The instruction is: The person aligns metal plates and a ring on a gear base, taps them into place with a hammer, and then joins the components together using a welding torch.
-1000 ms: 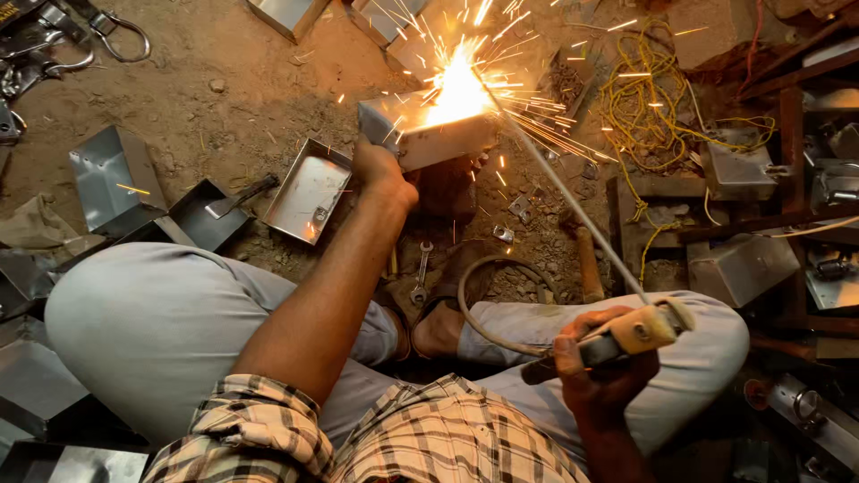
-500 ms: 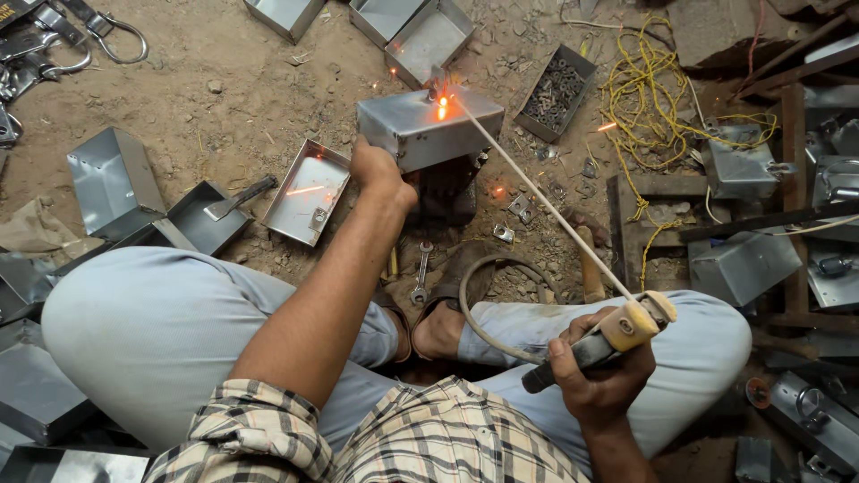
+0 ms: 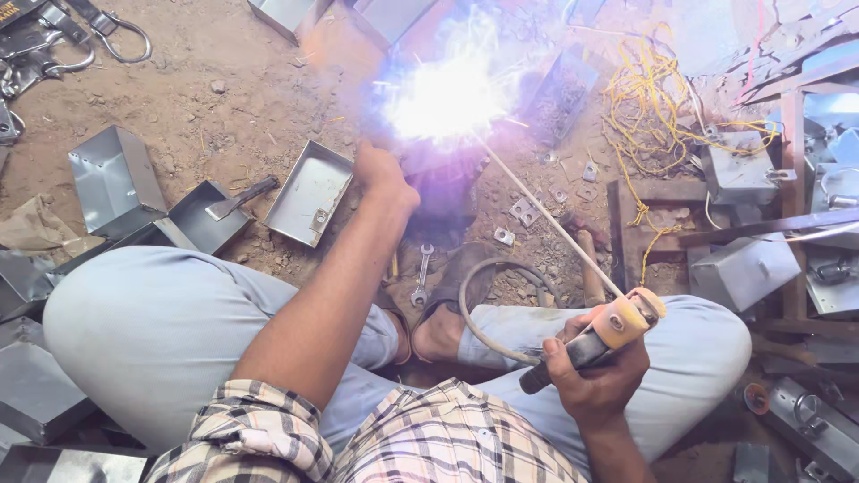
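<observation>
Head view. The right hand (image 3: 601, 380) is closed around a welding holder (image 3: 598, 335), gripping its dark handle above the right knee. A long thin rod (image 3: 546, 219) runs from the holder's yellowish head up and away to a white-blue flare (image 3: 443, 100) that blanks out the workpiece, so the piece under the arc cannot be made out. The left hand (image 3: 380, 170) reaches forward with the arm straight and rests against the near side of the flare; its fingers are lost in the glare, so whether it grips or only presses cannot be told.

Nothing lies across the rod's line. A loop of grey cable (image 3: 488, 295) curls between the knees beside a bare foot (image 3: 438, 331), and a small spanner (image 3: 420, 277) lies just ahead of that foot.

Just left of the left hand sits an open shallow metal tray (image 3: 309, 192). Further left a hammer (image 3: 242, 197) rests in another tray, with an upturned metal box (image 3: 112, 179) beyond it. A tangle of yellow wire (image 3: 653, 107) lies to the right of the flare, above a wooden frame (image 3: 707, 233) and more grey boxes. Small brackets (image 3: 523, 210) are scattered beneath the rod.

The surface is a bare dirt floor (image 3: 224, 98), strewn with stones and metal offcuts; hooks (image 3: 116, 40) lie at its far left corner.
</observation>
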